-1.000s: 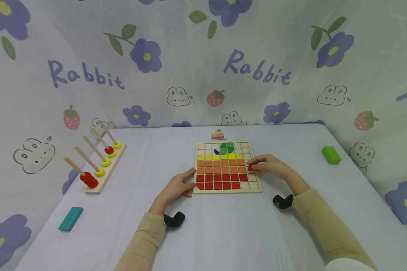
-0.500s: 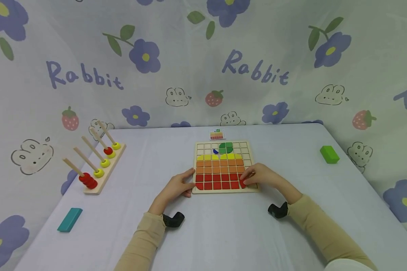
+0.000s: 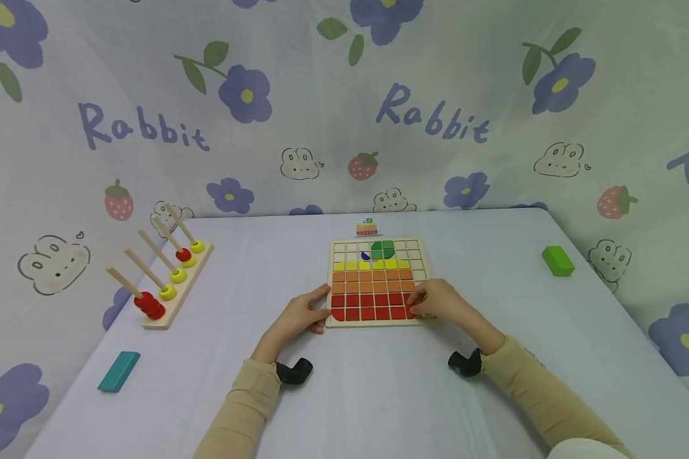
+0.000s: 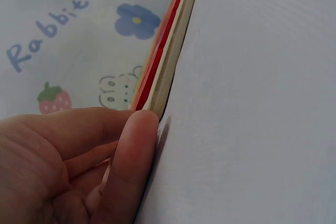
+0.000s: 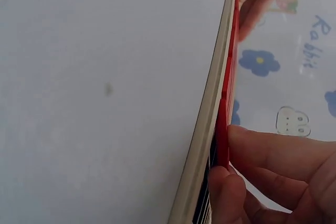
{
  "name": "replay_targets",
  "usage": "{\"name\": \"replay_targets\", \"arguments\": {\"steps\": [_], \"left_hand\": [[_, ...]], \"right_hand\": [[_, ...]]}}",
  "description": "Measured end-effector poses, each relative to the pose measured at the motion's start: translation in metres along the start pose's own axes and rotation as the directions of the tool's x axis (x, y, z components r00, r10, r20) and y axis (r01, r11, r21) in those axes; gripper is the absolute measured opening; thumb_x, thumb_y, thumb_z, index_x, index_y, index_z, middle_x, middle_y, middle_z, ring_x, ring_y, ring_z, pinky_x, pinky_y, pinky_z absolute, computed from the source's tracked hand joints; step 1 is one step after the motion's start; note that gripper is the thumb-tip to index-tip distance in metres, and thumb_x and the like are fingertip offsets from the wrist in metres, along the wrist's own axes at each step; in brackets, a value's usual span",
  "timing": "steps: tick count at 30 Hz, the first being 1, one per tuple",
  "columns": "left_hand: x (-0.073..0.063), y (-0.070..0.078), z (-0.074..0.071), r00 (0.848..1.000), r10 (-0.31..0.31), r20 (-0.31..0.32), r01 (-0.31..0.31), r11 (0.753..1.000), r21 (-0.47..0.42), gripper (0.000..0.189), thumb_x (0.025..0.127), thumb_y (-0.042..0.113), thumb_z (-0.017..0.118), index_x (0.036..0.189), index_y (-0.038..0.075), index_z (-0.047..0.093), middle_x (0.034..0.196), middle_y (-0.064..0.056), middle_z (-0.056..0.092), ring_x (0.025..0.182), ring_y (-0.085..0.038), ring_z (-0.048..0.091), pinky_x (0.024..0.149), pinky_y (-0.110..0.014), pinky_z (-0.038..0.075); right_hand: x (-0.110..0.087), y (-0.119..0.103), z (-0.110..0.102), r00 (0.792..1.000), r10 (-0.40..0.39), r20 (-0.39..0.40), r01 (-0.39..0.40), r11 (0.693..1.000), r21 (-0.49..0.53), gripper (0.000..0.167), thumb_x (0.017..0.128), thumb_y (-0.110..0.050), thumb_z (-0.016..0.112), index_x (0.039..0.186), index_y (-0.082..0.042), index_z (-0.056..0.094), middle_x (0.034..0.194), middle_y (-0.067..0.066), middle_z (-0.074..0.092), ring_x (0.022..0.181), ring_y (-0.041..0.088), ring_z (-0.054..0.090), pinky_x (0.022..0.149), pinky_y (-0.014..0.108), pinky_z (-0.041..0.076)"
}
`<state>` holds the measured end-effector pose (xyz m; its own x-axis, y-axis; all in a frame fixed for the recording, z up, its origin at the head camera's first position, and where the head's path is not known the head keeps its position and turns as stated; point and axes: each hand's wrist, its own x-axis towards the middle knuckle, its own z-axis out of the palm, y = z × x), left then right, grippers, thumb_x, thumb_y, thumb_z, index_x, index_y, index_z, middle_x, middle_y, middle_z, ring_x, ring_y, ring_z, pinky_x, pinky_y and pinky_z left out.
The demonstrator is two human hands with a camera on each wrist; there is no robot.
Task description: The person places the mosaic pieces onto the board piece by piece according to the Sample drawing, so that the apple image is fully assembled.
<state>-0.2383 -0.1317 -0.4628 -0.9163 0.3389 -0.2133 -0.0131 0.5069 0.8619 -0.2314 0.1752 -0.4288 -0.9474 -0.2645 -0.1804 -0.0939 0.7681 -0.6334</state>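
A wooden grid board (image 3: 373, 324) lies on the table, bearing rows of red, orange and yellow tiles with a green and blue shape above. At its left edge rests my left hand (image 3: 297, 313), index finger and thumb touching the rim near the lower corner. In the left wrist view the thumb (image 4: 135, 142) meets that corner. My right hand (image 3: 444, 301) is over the board's lower right, mostly covering a red tile. The right wrist view shows its thumb and finger pinching this red tile (image 5: 222, 135), tilted at the end of the bottom red row.
A small picture card (image 3: 368, 227) lies behind the board. To the left stand a pegged wooden counting rack (image 3: 180, 290) with red and yellow beads and a teal block (image 3: 118, 371). A green block (image 3: 558, 261) lies far right.
My right hand has brought the red tile from the board's right edge down and left to the bottom red row, where it has settled lower. The left hand has stayed in place.
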Motion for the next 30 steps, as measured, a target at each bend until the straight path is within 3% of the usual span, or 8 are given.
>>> {"name": "replay_targets", "arguments": {"steps": [11, 17, 21, 23, 25, 28, 30], "left_hand": [[-0.004, 0.0, -0.002, 1.0, 0.01, -0.001, -0.01, 1.0, 0.01, 0.06, 0.088, 0.012, 0.061, 0.143, 0.009, 0.036, 0.056, -0.003, 0.056, 0.047, -0.01, 0.055, 0.052, -0.024, 0.049], [-0.006, 0.0, -0.003, 1.0, 0.006, -0.008, -0.006, 1.0, 0.007, 0.06, 0.088, 0.012, 0.061, 0.143, 0.008, 0.036, 0.056, -0.002, 0.056, 0.047, -0.01, 0.055, 0.051, -0.024, 0.049], [-0.005, 0.0, -0.004, 1.0, -0.005, -0.011, 0.006, 1.0, 0.003, 0.061, 0.088, 0.013, 0.061, 0.143, 0.009, 0.036, 0.062, -0.007, 0.06, 0.048, -0.01, 0.055, 0.051, -0.024, 0.049], [-0.005, 0.0, -0.005, 1.0, -0.005, -0.015, 0.005, 1.0, -0.001, 0.061, 0.088, 0.012, 0.062, 0.143, 0.009, 0.036, 0.08, -0.012, 0.065, 0.049, -0.011, 0.055, 0.052, -0.024, 0.049], [-0.005, 0.0, -0.006, 1.0, 0.006, -0.02, -0.006, 1.0, -0.001, 0.061, 0.087, 0.011, 0.062, 0.142, 0.007, 0.037, 0.11, -0.016, 0.062, 0.05, -0.011, 0.056, 0.052, -0.026, 0.05], [-0.005, 0.0, -0.009, 1.0, 0.018, -0.024, -0.017, 1.0, 0.009, 0.06, 0.087, 0.01, 0.062, 0.142, 0.007, 0.037, 0.143, -0.012, 0.038, 0.051, -0.012, 0.058, 0.053, -0.027, 0.051], [-0.005, 0.0, -0.012, 0.999, 0.023, -0.048, -0.021, 0.999, 0.027, 0.059, 0.088, 0.01, 0.061, 0.142, 0.008, 0.037, 0.149, -0.009, 0.028, 0.052, -0.014, 0.059, 0.054, -0.027, 0.052]], "right_hand": [[0.0, -0.001, 0.004, 0.999, 0.031, -0.018, -0.031, 0.999, 0.012, 0.004, 0.078, -0.01, 0.072, 0.081, -0.009, 0.072, 0.081, 0.0, 0.066, 0.073, 0.015, 0.052, 0.061, 0.026, 0.042], [0.002, -0.002, 0.01, 0.999, -0.043, -0.027, 0.044, 0.998, 0.036, 0.003, 0.077, -0.008, 0.073, 0.076, -0.008, 0.07, 0.074, -0.002, 0.064, 0.071, 0.014, 0.051, 0.065, 0.027, 0.041], [0.001, -0.003, 0.008, 0.998, -0.042, -0.048, 0.046, 0.995, 0.091, 0.003, 0.078, -0.009, 0.072, 0.079, -0.008, 0.069, 0.075, -0.002, 0.063, 0.073, 0.014, 0.053, 0.066, 0.027, 0.044], [-0.001, -0.002, 0.002, 0.997, -0.033, -0.075, 0.042, 0.992, 0.118, 0.005, 0.079, -0.009, 0.071, 0.083, -0.008, 0.07, 0.079, -0.001, 0.063, 0.075, 0.015, 0.054, 0.067, 0.028, 0.045], [-0.005, 0.001, -0.005, 0.994, -0.029, -0.108, 0.044, 0.989, 0.138, 0.009, 0.079, -0.01, 0.071, 0.087, -0.007, 0.07, 0.081, 0.001, 0.063, 0.077, 0.017, 0.055, 0.067, 0.029, 0.045], [-0.014, 0.008, -0.016, 0.987, -0.026, -0.16, 0.049, 0.989, 0.141, 0.014, 0.08, -0.011, 0.07, 0.093, -0.005, 0.069, 0.084, 0.003, 0.064, 0.079, 0.019, 0.057, 0.067, 0.029, 0.045], [-0.021, 0.014, -0.023, 0.978, -0.022, -0.209, 0.047, 0.992, 0.115, 0.015, 0.081, -0.012, 0.069, 0.095, -0.005, 0.069, 0.086, 0.005, 0.065, 0.081, 0.02, 0.058, 0.068, 0.031, 0.046]]}}
